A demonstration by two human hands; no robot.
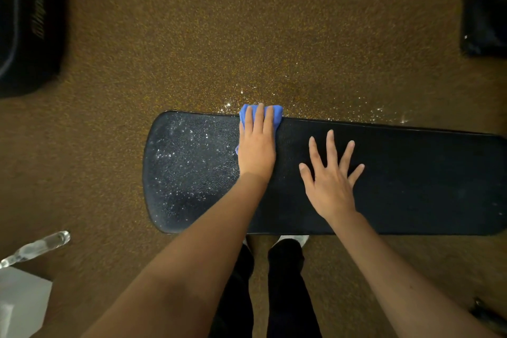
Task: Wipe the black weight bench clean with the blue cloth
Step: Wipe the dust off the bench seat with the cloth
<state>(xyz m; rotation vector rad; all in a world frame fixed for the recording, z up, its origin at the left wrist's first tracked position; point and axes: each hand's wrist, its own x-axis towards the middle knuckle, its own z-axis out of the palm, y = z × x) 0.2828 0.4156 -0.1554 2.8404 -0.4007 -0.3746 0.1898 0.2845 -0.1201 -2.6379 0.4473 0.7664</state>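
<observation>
From the head camera, a speckled brown floor (247, 35) is filling most of the view, rough and grainy, with white droplets glinting on it just beyond the far edge of the bench. A dark padded thing (30, 25) is lying at the top left; gold script is running along it, too blurred to read. Another dark padded shape (485, 5) is sitting at the top right corner. At the lower left, a clear plastic bottle (35, 248) is tilting over a white box (22, 302). The person's 2 legs in black trousers (285, 282) are standing just against the near side of the bench, with white shoe tips showing.

The bench (411, 181) is stretching across the middle, a long black pad with rounded ends and a pebbled, leather-like surface. Its left end is carrying many white droplets; the part to the right is looking plain and matte.

The left hand (256, 145) is lying flat with fingers straight and close together, pressing the blue cloth (277, 114) down at the far edge of the bench. The cloth is soft and bunched, peeking out past the fingertips. The right hand (330, 175) is resting on the bench just beside it, fingers spread wide, holding nothing.
</observation>
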